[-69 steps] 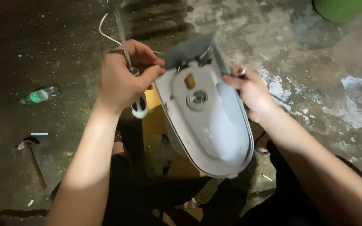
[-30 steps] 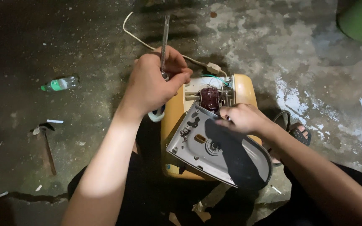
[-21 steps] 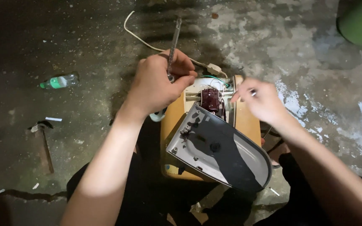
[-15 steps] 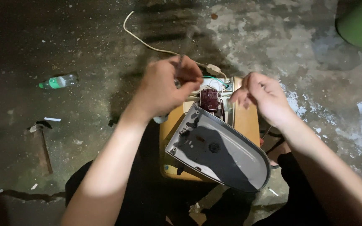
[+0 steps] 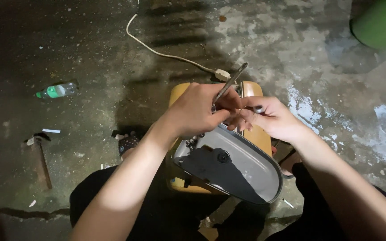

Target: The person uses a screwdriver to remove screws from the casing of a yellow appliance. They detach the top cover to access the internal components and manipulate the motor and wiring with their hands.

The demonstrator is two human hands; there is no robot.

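One slim metal hand tool (image 5: 231, 81), most likely a screwdriver, stands out of the left hand (image 5: 197, 111); its long axis is tilted, the free end pointing up and away to the right, the lower end hidden inside the fist. The left hand is closed around that lower end, fingers curled tight. The right hand (image 5: 271, 119) is half open, fingers loosely bent and meeting the left hand's fingertips; one small dark round part (image 5: 258, 108) sits on its fingers, too small to name for certain.

Both hands hover just above one yellow appliance casing (image 5: 252, 89) that rests on the concrete floor (image 5: 90, 53) between the person's knees. One grey oval cover (image 5: 242, 167) leans on the casing below the hands, its hollow inside facing up, with one dark plate and a small knob in it; its long axis runs from upper left to lower right.

One white cord (image 5: 166, 54) with a plug end trails across the floor beyond the casing. Well apart to the left lie one clear plastic bottle (image 5: 56, 90) with a green label, on its side, and one hammer (image 5: 39, 154), handle pointing towards the person. One green container (image 5: 380, 22) shows at the upper right corner.
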